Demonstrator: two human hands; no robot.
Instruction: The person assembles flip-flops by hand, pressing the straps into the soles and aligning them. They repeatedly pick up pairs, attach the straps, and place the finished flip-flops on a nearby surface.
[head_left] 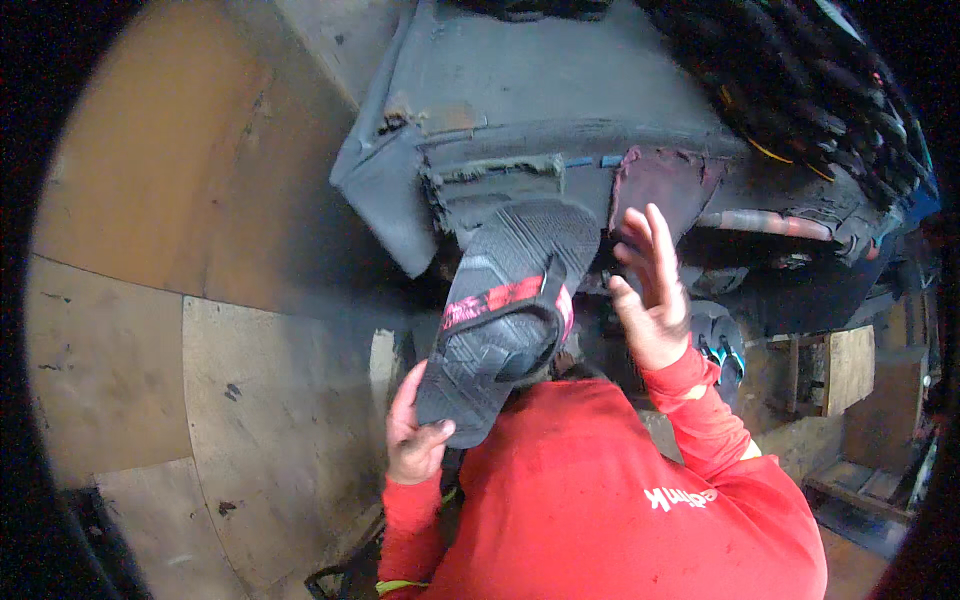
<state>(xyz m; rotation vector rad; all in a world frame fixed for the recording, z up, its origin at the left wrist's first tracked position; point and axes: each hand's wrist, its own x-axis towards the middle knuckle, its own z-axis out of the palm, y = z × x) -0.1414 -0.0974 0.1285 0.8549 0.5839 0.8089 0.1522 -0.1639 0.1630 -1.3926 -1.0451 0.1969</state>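
Sandal first: a black rubber sandal with a red and pink strap [505,320] sits in the middle of the head view, tipped up so its ridged sole side and strap face the camera. The left hand [415,430] holds it by the heel end, with the thumb and fingers pinched shut on the edge, and I think it is held that way so the toe end can point up and away. The toe end reaches toward a big grey worn machine body with torn, crusty edges [520,130] at the top of the view; I cannot tell if the sandal touches it. The right hand [655,290] is up beside the sandal, a little apart from it, with its fingers spread wide and nothing in it. It hovers near a dark red torn patch [665,180] on the grey body, maybe to feel around there, but I cannot tell if it touches. Both arms wear long red sleeves [620,500]. A bundle of black cables with some orange wires [810,90] hangs at the top right. A second sandal with blue-green straps [722,345] lies lower down on the right, near a wooden block [848,365]. Brown wooden floor boards [200,350] fill the left side.
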